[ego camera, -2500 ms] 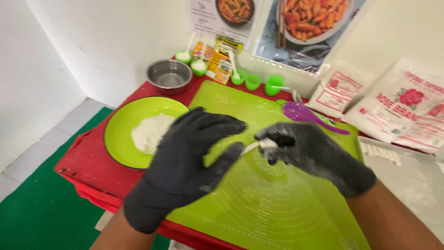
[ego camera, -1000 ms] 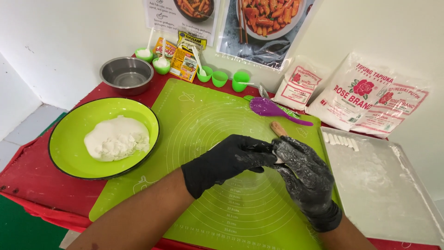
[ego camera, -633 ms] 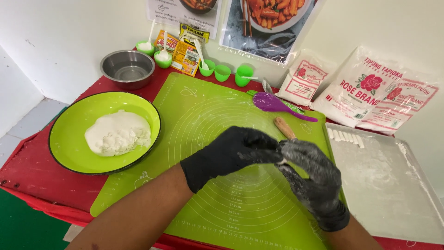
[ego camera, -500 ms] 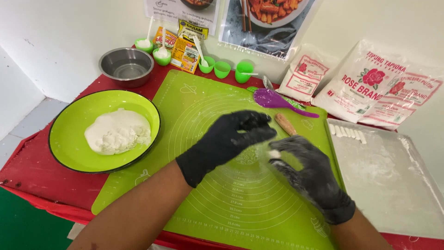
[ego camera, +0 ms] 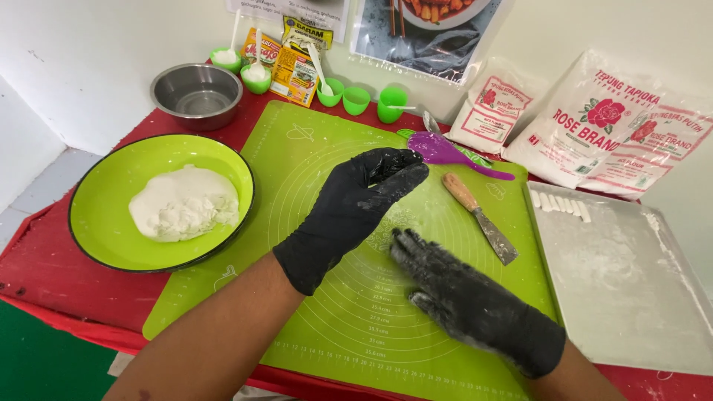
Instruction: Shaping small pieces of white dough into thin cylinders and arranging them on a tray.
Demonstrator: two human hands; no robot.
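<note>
Right hand (ego camera: pixel 475 304) lies flat, fingers extended, on the green silicone mat (ego camera: pixel 312 156); any dough beneath is hidden. Left hand (ego camera: pixel 356 204) hovers above those fingertips, loosely curled, holding nothing visible.

Bowl (ego camera: pixel 104 230) left of mat (ego camera: pixel 312 156)

- The left hand (ego camera: pixel 349 208) and right hand (ego camera: pixel 468 301) wear black gloves, dusted white.
- The mat (ego camera: pixel 319 148) is light green with thin white rings.
- The plate (ego camera: pixel 104 223) is green; the dough (ego camera: pixel 184 203) is white.
- The spatula (ego camera: pixel 445 151) is purple.
- The table (ego camera: pixel 44 267) is red.
</note>
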